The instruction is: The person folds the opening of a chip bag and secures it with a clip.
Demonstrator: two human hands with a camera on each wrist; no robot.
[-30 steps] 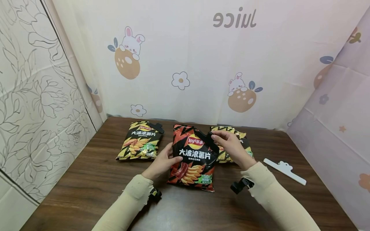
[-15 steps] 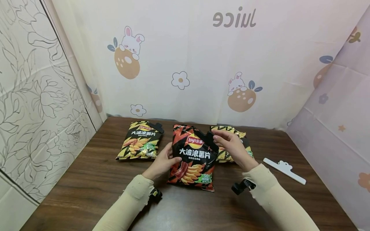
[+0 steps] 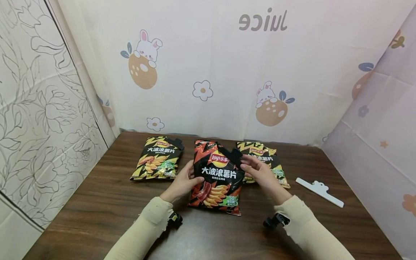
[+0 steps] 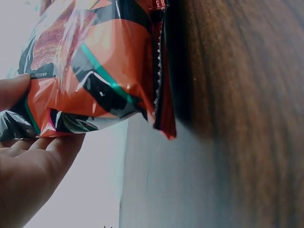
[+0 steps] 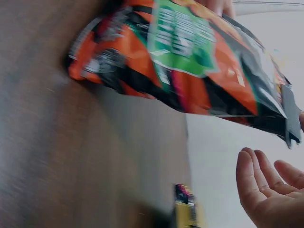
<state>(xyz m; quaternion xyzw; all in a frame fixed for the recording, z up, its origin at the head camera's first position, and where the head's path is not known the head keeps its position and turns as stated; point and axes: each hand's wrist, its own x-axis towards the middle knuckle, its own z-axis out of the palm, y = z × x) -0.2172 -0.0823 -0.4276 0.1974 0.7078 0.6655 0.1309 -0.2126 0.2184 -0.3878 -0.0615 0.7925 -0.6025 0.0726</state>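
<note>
A red and black bag of potato chips (image 3: 216,186) is propped up, its bottom edge at the tabletop. My left hand (image 3: 183,182) holds it by the left side, thumb across the front and fingers behind; the left wrist view shows the palm and fingers beneath the bag (image 4: 109,61). A black bag clip (image 3: 230,154) sits slanted over the bag's upper right corner. Beside the clip is my right hand (image 3: 261,177). In the right wrist view the fingers of that hand (image 5: 273,190) are extended and apart from the bag, with a bit of skin right at the clip (image 5: 290,114).
A yellow and black chip bag (image 3: 156,159) with a black clip (image 3: 176,143) on its corner lies at the back left. Another yellow chip bag (image 3: 276,162) is behind my right hand. A white bag clip (image 3: 320,192) lies at the right on the wooden table (image 3: 91,213).
My right hand has slid down and slightly right from the black clip, and its fingers have loosened. More of the yellow bag behind shows. The left hand and red bag stay put.
</note>
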